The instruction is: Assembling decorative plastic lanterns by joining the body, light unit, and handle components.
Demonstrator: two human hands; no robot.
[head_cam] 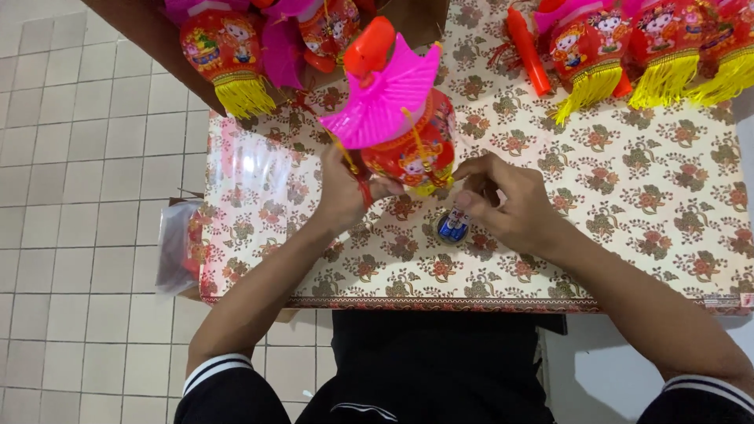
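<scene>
A red lantern (408,149) with a pink fan top is gripped by the left hand (345,192); its yellow base is pinched by the right hand (503,204) above a round blue-labelled base (452,228) on the floral table (628,196).

At the centre of the frame, the left hand (343,195) has its grip closed around a red toy lantern (412,149) with a pink fan-shaped top, holding it over the flower-patterned counter (628,204). The right hand (503,206) pinches at the lantern's lower edge, just above a small round blue-and-silver piece (452,228) lying on the counter. More fringed lanterns (628,47) lie at the upper right.
</scene>
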